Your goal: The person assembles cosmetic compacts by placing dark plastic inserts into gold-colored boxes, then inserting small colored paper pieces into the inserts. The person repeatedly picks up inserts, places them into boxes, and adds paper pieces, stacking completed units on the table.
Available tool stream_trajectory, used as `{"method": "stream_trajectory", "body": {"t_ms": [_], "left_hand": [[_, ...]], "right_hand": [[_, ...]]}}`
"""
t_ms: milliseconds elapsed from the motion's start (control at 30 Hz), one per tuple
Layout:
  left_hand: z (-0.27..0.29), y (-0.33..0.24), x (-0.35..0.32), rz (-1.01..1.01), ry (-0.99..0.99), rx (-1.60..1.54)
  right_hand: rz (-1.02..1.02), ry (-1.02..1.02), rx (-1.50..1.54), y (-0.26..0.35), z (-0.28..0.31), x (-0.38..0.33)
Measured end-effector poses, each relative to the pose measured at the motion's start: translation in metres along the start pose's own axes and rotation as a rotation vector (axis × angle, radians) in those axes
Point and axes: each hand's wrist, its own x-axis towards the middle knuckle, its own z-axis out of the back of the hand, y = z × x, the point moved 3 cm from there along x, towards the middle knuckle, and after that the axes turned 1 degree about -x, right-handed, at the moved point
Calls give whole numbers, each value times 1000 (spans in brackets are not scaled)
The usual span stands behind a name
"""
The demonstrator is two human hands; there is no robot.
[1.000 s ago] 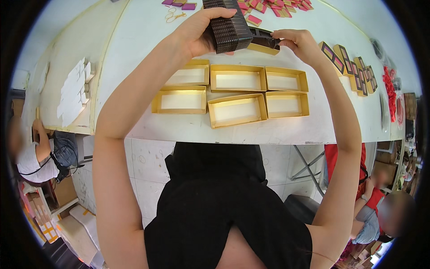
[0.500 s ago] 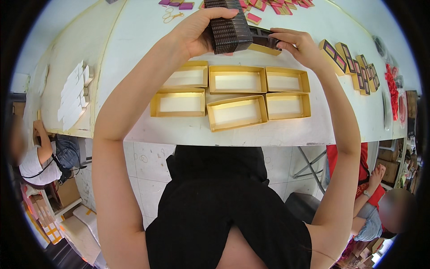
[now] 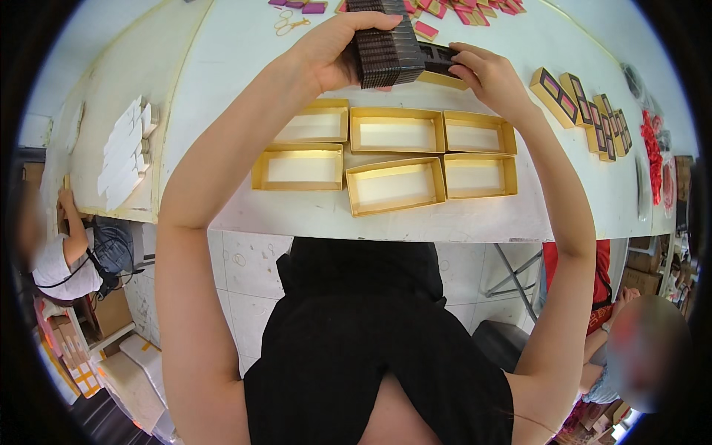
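Observation:
My left hand (image 3: 332, 53) is closed around a tall stack of dark brown plastic trays (image 3: 389, 55), held tilted above the far part of the table. Just right of the stack, a single dark tray (image 3: 436, 56) sits at a gold box (image 3: 446, 80), partly hidden behind the stack. The fingers of my right hand (image 3: 486, 73) are bent over this tray's right end and pinch or press it there. Nearer to me, several open gold boxes with white bottoms, such as the middle front box (image 3: 396, 209), lie in two rows.
Pink and gold small pieces (image 3: 475, 13) are heaped at the far edge, near gold-handled scissors (image 3: 291, 24). Filled gold boxes (image 3: 556, 98) stand at right beside red ribbon (image 3: 651, 156). White folded cartons (image 3: 126, 159) lie at left. Two other people sit at the sides.
The single tray now sits lower and flatter at its gold box. My right fingers have shifted on its end. The stack stays in my left hand, nearly unmoved.

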Motion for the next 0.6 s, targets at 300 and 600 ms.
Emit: {"method": "stream_trajectory", "body": {"t_ms": [300, 600], "left_hand": [[1, 2, 3, -15, -22, -27], [-9, -2, -10, -271, -27, 82]], "right_hand": [[104, 7, 12, 0, -16, -19], [-38, 90, 53, 4, 15, -4]]}}
